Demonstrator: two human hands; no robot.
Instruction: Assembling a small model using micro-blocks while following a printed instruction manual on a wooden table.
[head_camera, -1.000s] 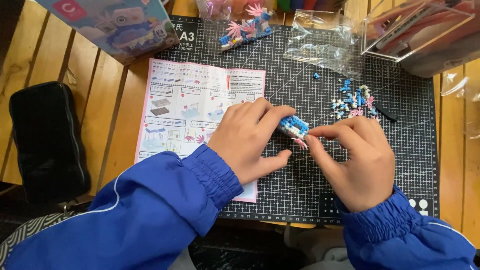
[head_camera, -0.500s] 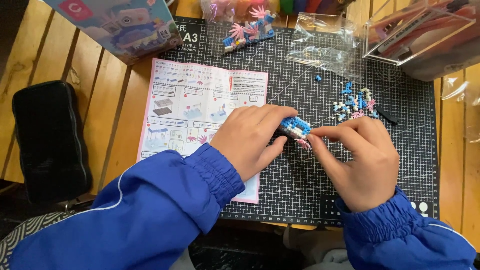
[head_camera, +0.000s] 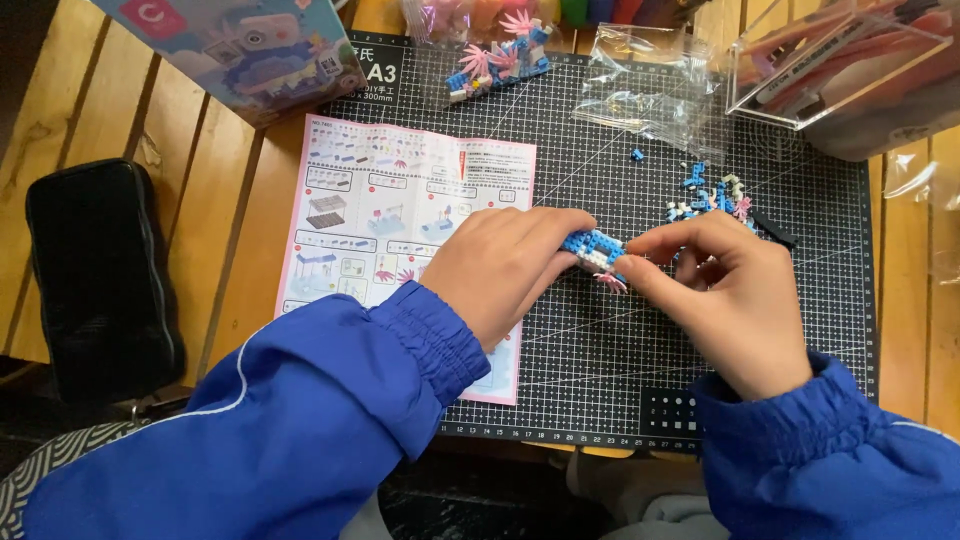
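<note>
A small blue and white brick model (head_camera: 594, 248) with a pink frilly piece at its lower edge lies on the dark green cutting mat (head_camera: 600, 350). My left hand (head_camera: 500, 265) grips it from the left, fingers curled over it. From the right, my right hand (head_camera: 725, 295) pinches it with thumb and fingertips. Both sleeves are blue. The pink-edged instruction sheet (head_camera: 390, 210) lies under my left wrist.
Loose blue, white and pink bricks (head_camera: 710, 195) lie just beyond my right hand. Another built piece (head_camera: 498, 60), clear plastic bags (head_camera: 650, 80), a clear box (head_camera: 840, 60) and the toy's carton (head_camera: 250, 50) sit at the far edge. A black pouch (head_camera: 95, 270) rests on the left.
Both hands stay on the small model with only slight finger shifts. The view has drifted a little, nothing else moved.
</note>
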